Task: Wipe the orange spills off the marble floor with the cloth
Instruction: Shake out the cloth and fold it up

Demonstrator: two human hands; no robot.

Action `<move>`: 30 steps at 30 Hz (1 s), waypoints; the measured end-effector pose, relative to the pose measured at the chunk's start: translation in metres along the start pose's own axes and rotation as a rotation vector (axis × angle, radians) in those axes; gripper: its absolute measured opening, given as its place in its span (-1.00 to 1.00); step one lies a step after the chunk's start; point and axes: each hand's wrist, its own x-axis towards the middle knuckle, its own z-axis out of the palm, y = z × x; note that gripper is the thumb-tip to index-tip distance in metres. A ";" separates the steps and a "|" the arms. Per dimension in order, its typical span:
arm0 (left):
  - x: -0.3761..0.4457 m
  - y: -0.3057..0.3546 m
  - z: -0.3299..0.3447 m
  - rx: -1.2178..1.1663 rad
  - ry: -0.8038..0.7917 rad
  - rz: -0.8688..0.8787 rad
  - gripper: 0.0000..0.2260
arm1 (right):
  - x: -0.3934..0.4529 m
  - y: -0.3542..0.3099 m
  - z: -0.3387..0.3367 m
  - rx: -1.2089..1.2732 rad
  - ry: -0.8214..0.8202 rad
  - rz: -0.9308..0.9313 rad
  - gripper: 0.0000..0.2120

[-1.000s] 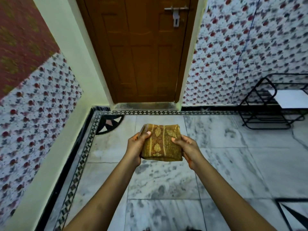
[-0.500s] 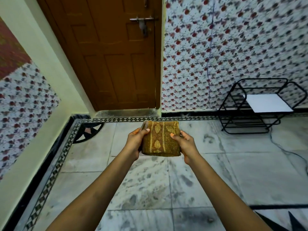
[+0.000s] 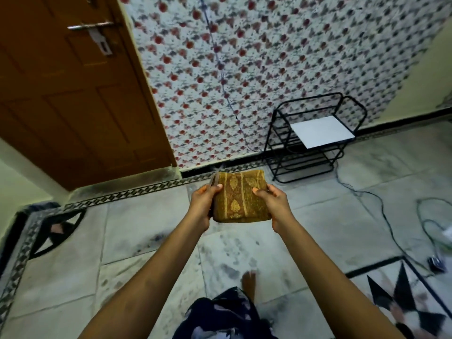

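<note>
A folded mustard-brown cloth (image 3: 241, 196) with a gold leaf pattern is held out in front of me, above the floor. My left hand (image 3: 203, 204) grips its left edge, thumb on top. Gripping its right edge is my right hand (image 3: 274, 204), thumb also on top. Below lies the grey-veined marble floor (image 3: 137, 231) with dark smudges. No orange spill shows in this view.
A brown wooden door (image 3: 73, 94) stands at the left and floral wallpaper covers the wall behind. A black wire rack (image 3: 315, 143) with a white sheet stands at the right wall. Black cables (image 3: 391, 226) trail over the floor at right. My bare foot (image 3: 249, 282) and dark patterned clothing are below.
The view has swung right and tilted: the door slid left, the rack and cables came further into sight. Both hands keep the same hold on the cloth. My foot now shows.
</note>
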 end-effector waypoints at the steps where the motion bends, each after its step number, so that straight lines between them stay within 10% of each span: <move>1: 0.017 0.004 0.018 -0.001 -0.009 0.004 -0.72 | 0.018 -0.008 -0.009 0.004 0.009 -0.004 -0.84; 30: 0.363 0.100 0.525 -0.054 0.003 -0.087 -0.66 | 0.495 -0.279 -0.291 -0.085 0.046 0.043 -0.84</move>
